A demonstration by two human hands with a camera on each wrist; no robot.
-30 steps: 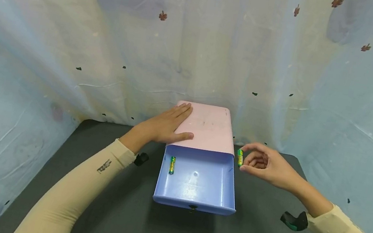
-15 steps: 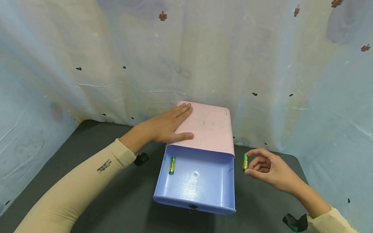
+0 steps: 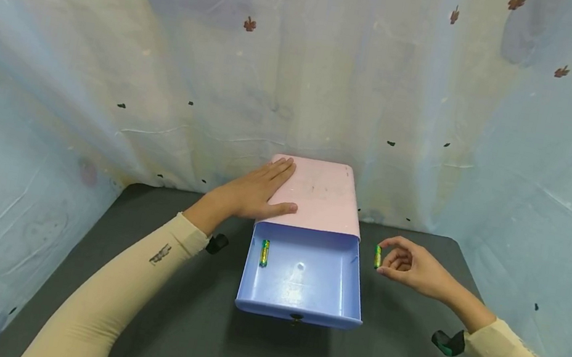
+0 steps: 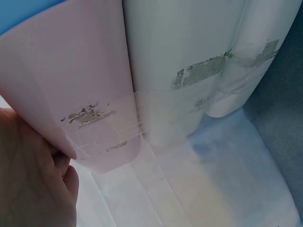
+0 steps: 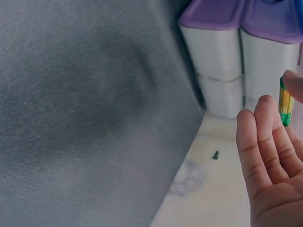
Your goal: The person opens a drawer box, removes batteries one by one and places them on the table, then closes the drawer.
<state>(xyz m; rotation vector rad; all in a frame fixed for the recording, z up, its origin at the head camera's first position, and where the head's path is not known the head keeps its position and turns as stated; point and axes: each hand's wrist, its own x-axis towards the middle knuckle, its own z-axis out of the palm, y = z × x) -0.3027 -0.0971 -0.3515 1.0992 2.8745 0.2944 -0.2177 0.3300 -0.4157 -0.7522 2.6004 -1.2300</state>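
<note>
My left hand (image 3: 250, 191) lies flat on the pink top (image 3: 325, 197) of a small drawer cabinet, fingers spread toward its back left corner. In front, the cabinet's blue drawer (image 3: 303, 284) is pulled out, and one green-and-yellow battery (image 3: 265, 253) stands or lies near its left wall. To the right of the drawer, my right hand (image 3: 409, 268) pinches a second battery (image 3: 378, 257) between thumb and index finger. The right wrist view shows that battery (image 5: 285, 103) from the palm side, with the other fingers extended below it.
Under the pink tier are white tiers (image 5: 215, 52) with purple drawers (image 5: 213, 13), seen in the right wrist view. The cabinet stands on a dark grey cloth-covered table (image 3: 172, 329). A pale patterned curtain (image 3: 307, 82) hangs close behind.
My right hand has moved right and a little nearer to me, carrying the battery away from the drawer. The left hand, the drawer and the battery inside stay in place.
</note>
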